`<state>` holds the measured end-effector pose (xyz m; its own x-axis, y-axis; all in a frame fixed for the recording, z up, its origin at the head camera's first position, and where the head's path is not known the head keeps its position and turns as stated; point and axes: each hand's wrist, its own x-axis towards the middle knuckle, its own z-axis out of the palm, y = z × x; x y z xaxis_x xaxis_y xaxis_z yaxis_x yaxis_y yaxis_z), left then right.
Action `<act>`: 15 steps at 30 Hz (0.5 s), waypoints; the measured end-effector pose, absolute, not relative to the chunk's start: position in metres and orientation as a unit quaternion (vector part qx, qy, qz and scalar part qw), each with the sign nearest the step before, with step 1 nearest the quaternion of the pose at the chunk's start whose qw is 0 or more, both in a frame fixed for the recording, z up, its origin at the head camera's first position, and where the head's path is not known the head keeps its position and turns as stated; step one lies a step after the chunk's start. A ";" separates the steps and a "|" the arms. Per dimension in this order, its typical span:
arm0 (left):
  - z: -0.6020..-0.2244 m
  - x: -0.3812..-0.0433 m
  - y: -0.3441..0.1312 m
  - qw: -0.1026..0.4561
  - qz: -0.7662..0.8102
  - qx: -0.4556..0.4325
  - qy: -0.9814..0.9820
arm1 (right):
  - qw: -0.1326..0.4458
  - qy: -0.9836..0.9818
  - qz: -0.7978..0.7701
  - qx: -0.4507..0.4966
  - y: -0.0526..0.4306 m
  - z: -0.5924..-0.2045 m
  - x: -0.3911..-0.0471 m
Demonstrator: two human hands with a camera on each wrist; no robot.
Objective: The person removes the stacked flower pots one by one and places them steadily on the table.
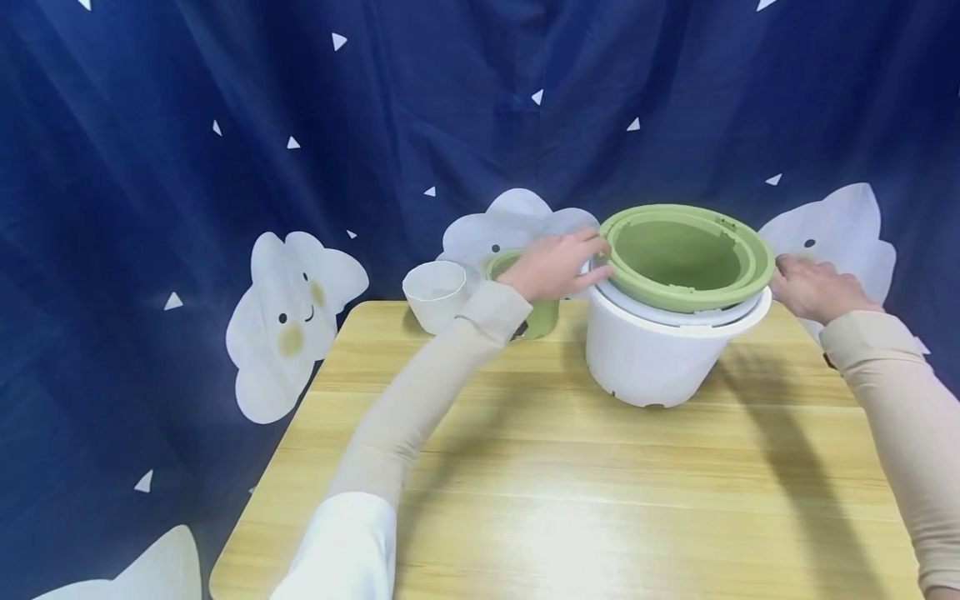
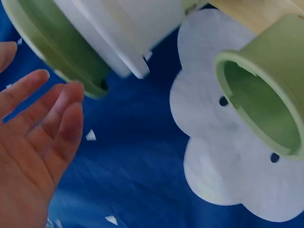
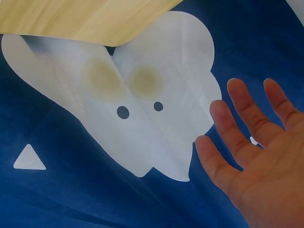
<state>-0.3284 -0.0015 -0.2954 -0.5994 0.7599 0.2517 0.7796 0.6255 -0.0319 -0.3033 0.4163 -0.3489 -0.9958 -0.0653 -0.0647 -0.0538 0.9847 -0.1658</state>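
A stack of round plastic pots stands at the right rear of the table. A green pot [image 1: 660,290] with a wide rim sits inside white ones, and the outer white pot [image 1: 645,358] has notches at its base. My left hand [image 1: 558,265] is at the green rim's left side, fingers extended; the left wrist view shows the fingertips close to that rim, though contact is unclear. On the opposite side, my right hand [image 1: 821,287] is beside the rim. Its fingers are spread and fairly straight in the right wrist view, with nothing in the palm.
A small white pot [image 1: 435,308] stands at the table's back left. Beside it is a smaller green pot [image 1: 543,321], partly hidden by my left hand and sleeve. Directly behind the wooden table [image 1: 600,483] hangs a blue curtain [image 1: 450,108] with white cloud shapes.
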 end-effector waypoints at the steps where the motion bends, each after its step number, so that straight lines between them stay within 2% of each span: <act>1: -0.296 -0.327 0.004 0.113 -0.035 -0.439 -0.890 | 0.035 0.996 -0.082 -0.030 0.416 -0.349 -0.303; 6: -0.298 -0.319 0.029 0.054 -0.013 -0.461 -0.885 | 0.034 0.995 -0.086 -0.032 0.416 -0.351 -0.304; 15: -0.297 -0.305 0.045 -0.034 -0.010 -0.429 -0.903 | 0.034 0.995 -0.088 -0.032 0.416 -0.350 -0.303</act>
